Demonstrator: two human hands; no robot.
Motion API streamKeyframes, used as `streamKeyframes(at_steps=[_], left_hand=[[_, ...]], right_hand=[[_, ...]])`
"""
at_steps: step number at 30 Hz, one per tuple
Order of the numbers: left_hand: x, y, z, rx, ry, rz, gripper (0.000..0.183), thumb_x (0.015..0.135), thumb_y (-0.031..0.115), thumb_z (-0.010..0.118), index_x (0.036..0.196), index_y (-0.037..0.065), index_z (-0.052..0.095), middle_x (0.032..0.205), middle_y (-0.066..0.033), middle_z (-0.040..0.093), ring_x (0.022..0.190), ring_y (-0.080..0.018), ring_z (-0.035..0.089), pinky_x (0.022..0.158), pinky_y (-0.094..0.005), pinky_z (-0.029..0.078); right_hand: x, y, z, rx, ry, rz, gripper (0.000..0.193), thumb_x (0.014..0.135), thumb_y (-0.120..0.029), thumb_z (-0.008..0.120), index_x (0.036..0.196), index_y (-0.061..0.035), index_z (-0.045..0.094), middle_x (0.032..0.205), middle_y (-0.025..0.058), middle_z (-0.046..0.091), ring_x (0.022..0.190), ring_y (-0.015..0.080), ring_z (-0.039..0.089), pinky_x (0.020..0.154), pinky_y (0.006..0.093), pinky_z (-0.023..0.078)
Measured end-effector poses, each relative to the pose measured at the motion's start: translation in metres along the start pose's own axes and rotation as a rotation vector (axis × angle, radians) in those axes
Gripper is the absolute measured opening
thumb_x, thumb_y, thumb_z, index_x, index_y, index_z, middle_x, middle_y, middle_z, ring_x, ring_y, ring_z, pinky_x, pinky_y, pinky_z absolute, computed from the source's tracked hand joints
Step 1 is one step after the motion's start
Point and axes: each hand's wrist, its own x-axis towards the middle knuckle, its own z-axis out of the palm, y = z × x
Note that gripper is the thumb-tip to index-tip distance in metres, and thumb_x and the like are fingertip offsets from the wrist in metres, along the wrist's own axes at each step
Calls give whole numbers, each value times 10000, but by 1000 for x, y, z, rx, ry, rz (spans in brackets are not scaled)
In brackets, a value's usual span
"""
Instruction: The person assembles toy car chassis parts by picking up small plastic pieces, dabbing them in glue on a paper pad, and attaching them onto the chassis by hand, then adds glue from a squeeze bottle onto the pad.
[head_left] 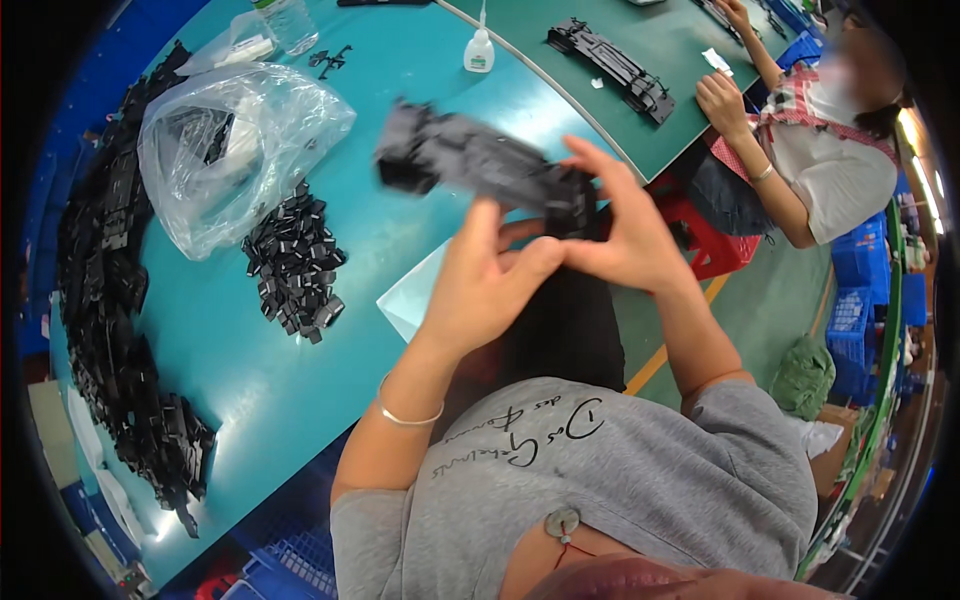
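Above the near edge of the teal table, a long black plastic part (475, 162) is raised in both my hands, its far left end blurred. My left hand (488, 278) grips it from below, close to the right end. Wrapped round that right end are the fingers and thumb of my right hand (628, 228). Both thumbs come close together at the near side of the part. Some of my fingers are hidden behind it. Under my left hand, a pale sheet (408, 298) lies at the table edge.
Small black clips (295, 265) lie heaped left of my hands, beside a clear plastic bag (240, 150). Long black parts (105, 270) line the far left. A white dropper bottle (479, 50) stands ahead. Another person (820, 150) sits right, near a similar black part (612, 68).
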Motion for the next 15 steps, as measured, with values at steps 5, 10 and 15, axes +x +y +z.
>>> streamKeyframes(at_steps=[5, 10, 15], left_hand=[[-5, 0, 4, 359, 104, -25, 657, 817, 213, 651, 1334, 17, 298, 1272, -198, 455, 1045, -272, 554, 810, -336, 494], [-54, 27, -30, 620, 165, 21, 407, 778, 20, 617, 1173, 15, 521, 1089, -110, 574, 926, -187, 589, 746, -291, 506], [-129, 57, -81, 975, 620, 173, 254, 757, 77, 646, 1007, 45, 616, 953, -106, 627, 822, -242, 617, 660, -302, 496]], right_hand=[[3, 55, -37, -142, 223, 209, 840, 614, -159, 790, 1341, -92, 373, 1145, 120, 531, 956, 164, 541, 780, 271, 455], [29, 120, -52, -324, 247, 58, 791, 653, -226, 777, 1298, 24, 393, 1167, 203, 542, 1059, 274, 534, 912, 346, 412], [55, 182, -79, -479, 263, 76, 769, 715, -284, 762, 1301, 39, 384, 1174, 213, 517, 1106, 277, 494, 953, 342, 364]])
